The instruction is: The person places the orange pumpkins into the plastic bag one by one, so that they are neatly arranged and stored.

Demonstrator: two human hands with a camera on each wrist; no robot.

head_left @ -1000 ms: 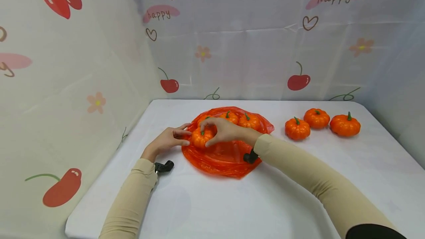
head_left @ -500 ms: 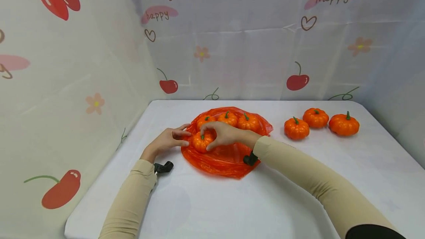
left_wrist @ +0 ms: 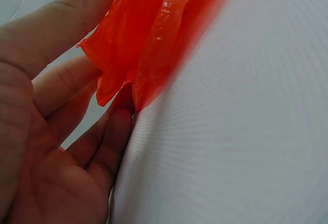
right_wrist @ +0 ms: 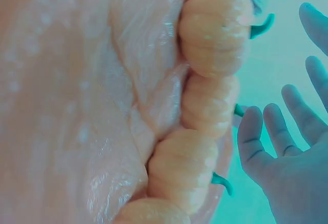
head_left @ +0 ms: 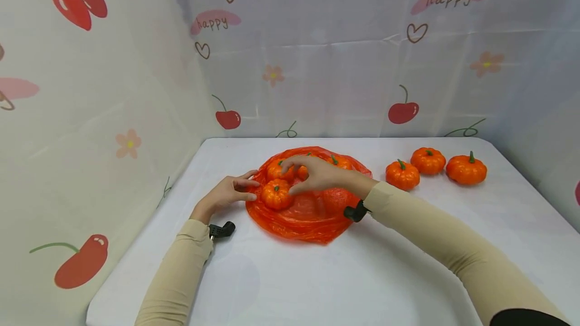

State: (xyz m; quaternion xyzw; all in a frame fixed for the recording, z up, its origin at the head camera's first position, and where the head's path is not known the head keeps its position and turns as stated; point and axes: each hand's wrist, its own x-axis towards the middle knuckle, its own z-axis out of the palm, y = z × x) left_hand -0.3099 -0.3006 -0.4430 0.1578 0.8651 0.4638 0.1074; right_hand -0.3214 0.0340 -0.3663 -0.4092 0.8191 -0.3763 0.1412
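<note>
A translucent orange-red plastic bag [head_left: 308, 225] lies spread on the table, with several small orange pumpkins on it. The front-left pumpkin [head_left: 276, 196] sits near its left edge, green stem up. My left hand [head_left: 226, 194] holds the bag's left edge; in the left wrist view the thin film [left_wrist: 130, 34] runs between thumb and fingers. Over the pumpkins hovers my right hand [head_left: 319, 172], fingers loosely bent and holding nothing. It partly hides the back pumpkins in the head view. The right wrist view shows a row of pumpkins [right_wrist: 215, 29] beside the spread fingers.
Three more orange pumpkins [head_left: 428, 161] stand on the right part of the white table [head_left: 344, 280]. A patterned curtain [head_left: 331, 84] hangs behind the table and along its sides. A small black camera [head_left: 222, 229] is strapped to each wrist.
My right hand has let go of the front-left pumpkin and moved up and to the right. That pumpkin now rests on the bag. My left hand has stayed at the bag's edge.
</note>
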